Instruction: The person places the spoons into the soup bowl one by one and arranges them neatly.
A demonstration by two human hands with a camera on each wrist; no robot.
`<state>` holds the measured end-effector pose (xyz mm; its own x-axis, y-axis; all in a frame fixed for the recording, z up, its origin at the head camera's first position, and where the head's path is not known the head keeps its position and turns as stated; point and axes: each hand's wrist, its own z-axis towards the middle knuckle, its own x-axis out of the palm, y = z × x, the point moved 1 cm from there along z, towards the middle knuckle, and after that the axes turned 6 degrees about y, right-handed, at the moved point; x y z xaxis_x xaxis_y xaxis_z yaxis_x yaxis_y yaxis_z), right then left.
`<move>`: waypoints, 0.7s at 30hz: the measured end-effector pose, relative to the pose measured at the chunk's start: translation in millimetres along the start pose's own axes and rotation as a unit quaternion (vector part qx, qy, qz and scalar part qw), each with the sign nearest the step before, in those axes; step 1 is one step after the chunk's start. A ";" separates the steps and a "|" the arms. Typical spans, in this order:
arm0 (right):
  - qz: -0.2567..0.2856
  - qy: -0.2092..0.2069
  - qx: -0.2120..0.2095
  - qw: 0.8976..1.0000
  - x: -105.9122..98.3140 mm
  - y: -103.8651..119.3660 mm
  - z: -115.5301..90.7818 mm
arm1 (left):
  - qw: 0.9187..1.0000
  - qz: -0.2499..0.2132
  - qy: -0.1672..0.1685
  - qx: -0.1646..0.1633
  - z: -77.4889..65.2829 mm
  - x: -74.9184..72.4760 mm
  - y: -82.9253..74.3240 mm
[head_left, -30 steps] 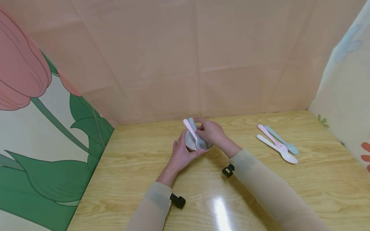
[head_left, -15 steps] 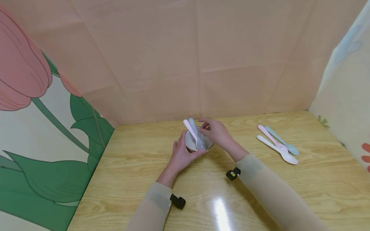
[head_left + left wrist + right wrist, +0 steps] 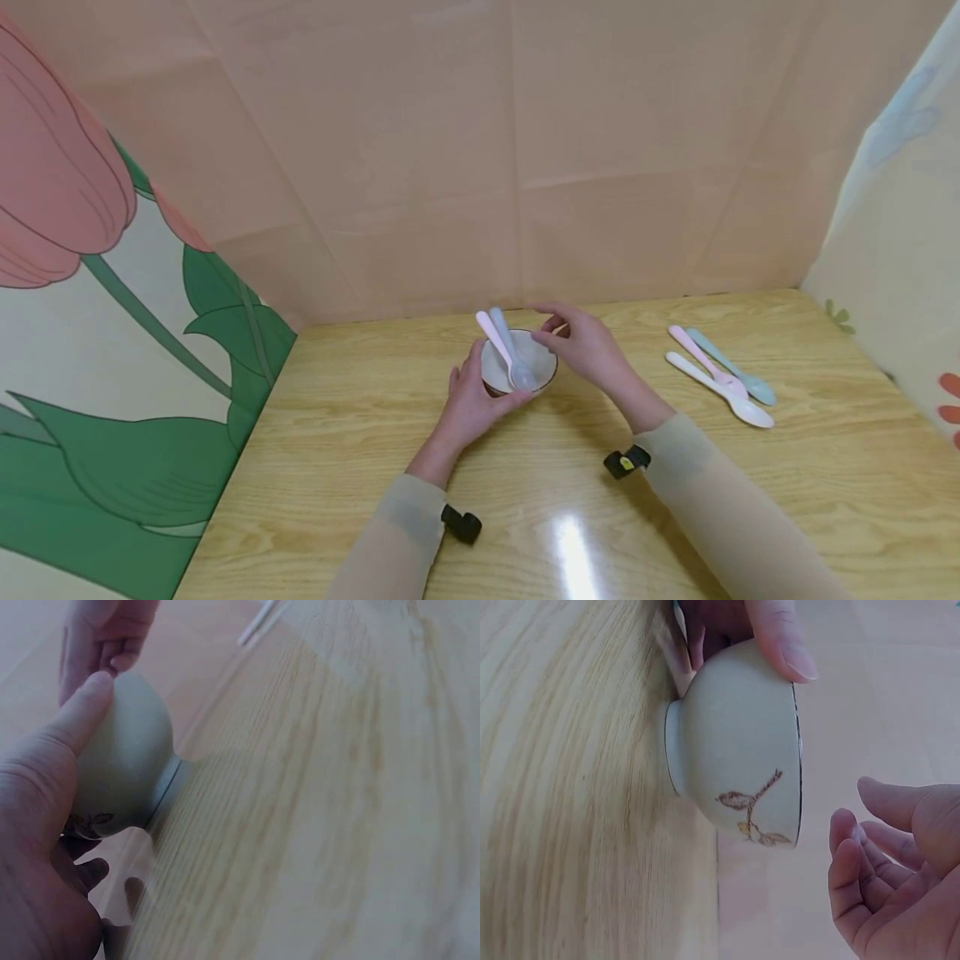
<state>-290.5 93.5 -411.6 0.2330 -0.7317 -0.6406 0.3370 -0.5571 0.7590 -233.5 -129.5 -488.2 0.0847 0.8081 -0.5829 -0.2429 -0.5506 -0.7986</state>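
Note:
A small bowl (image 3: 542, 358) with a dark rim stands upright on the table. In the right wrist view the bowl (image 3: 739, 735) shows a pale outer wall with a brown leafy twig. My left hand (image 3: 471, 406) holds it from the left, thumb by the rim and fingers round the side. Inside lean a pink spoon (image 3: 495, 337) and a grey-blue spoon (image 3: 504, 326), handles sticking out over the far left rim. Just right of the rim hovers my right hand (image 3: 588, 346), its fingers loosely bent and holding nothing; the right wrist view shows a gap between this hand (image 3: 900, 862) and the bowl.
Toward the right of the wooden table (image 3: 360, 375) lie a pink spoon (image 3: 692, 344), a teal spoon (image 3: 723, 361) and a white spoon (image 3: 708, 377), partly overlapping. A peach-coloured sheet (image 3: 420, 167) hangs behind the table's far edge, with patterned panels at both sides.
My right hand has come away from the spoon handles and moved to the right, past the bowl's rim. My left hand, the bowl and the spoons stay in place.

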 end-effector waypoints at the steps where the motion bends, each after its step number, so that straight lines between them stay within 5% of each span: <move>1: 0.001 0.000 0.001 1.000 -1.4 -1.3 -1.8 | 1.000 0.000 0.000 0.000 0.1 0.2 0.5; 21: -0.020 -0.019 0.011 1.000 -31.3 -21.1 -35.4 | 1.000 0.008 0.002 -0.023 -0.1 -0.2 0.8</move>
<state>-272.7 142.0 -411.7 0.1853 -0.7222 -0.6664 0.3252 -0.5949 0.7351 -233.6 -130.2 -488.8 0.0851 0.7986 -0.5959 -0.2004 -0.5721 -0.7953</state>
